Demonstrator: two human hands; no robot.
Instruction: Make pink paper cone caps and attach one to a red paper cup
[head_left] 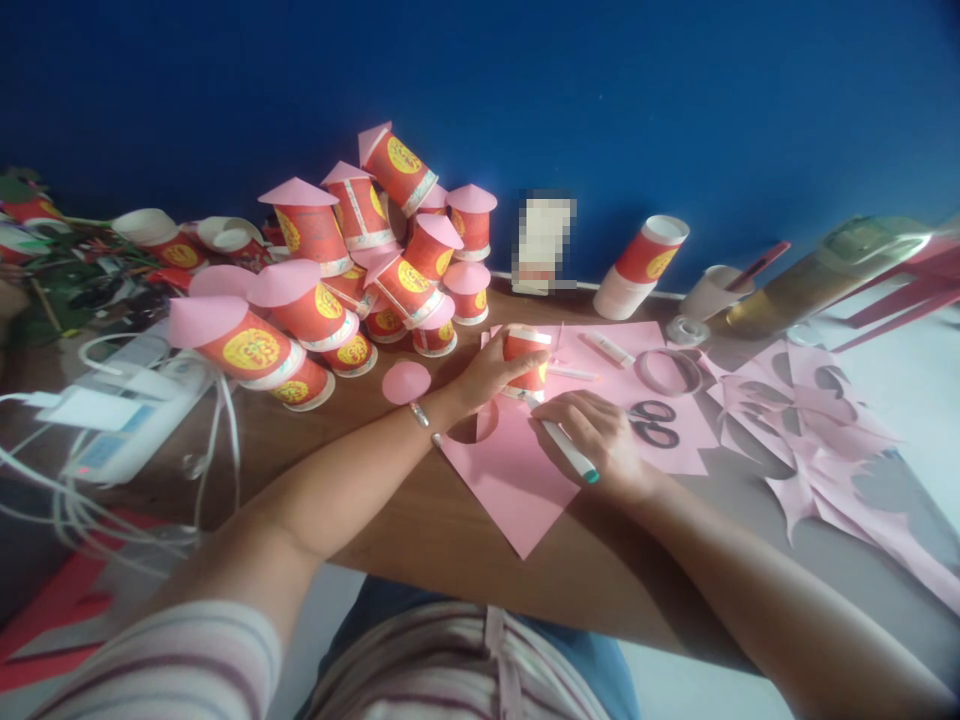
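Note:
My left hand (491, 372) is wrapped round a red paper cup (525, 362) with a yellow emblem, held over pink paper (521, 485) on the table. Between the fingers of my right hand (592, 435) is a white marker (568, 450) with a green end, its tip close to the cup's lower rim. A round pink piece (406, 382) lies left of my left wrist. Scissors (655, 424) with dark handles rest on the pink paper beside my right hand. A white glue stick (609, 350) lies behind them.
Red cups with pink cone tops (302, 220) are piled at the back left. A power strip (142, 410) with white cables lies at the left. Stacked cups (643, 265), a cup holding a pen (716, 292), a bottle (825, 270) and pink scraps (814, 440) are at the right.

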